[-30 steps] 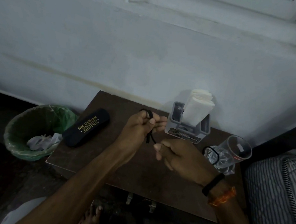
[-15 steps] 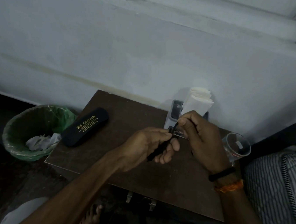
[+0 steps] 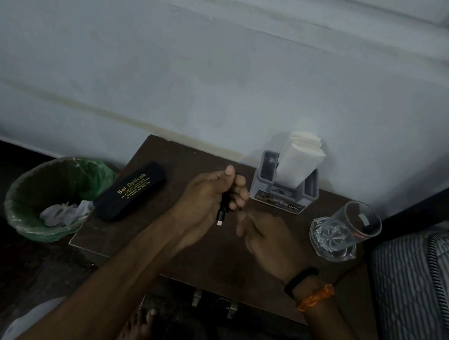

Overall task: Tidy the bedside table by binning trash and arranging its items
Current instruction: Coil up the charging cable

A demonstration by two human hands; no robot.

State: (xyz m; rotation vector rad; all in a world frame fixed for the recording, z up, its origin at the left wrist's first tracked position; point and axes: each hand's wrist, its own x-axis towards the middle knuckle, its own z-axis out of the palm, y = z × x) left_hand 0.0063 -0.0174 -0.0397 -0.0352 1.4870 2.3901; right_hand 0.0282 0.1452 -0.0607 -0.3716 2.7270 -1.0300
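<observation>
A black cable [image 3: 223,211] sits bunched in the left hand [image 3: 209,196], whose fingers [image 3: 239,192] and thumb curl round it above the table [image 3: 154,245]; its pale plug hangs below the fingers. The right hand [image 3: 263,240] hovers just right of the plug, fingers loosely curled on nothing. Beyond the left fingertips stands a grey holder [image 3: 281,195] with folded napkins [image 3: 301,157]. A glass [image 3: 346,229] stands right of the right hand. Left of the left hand lies a black case [image 3: 129,190], and past it, off the table edge, a green-lined bin [image 3: 49,195] holds crumpled paper [image 3: 62,212].
</observation>
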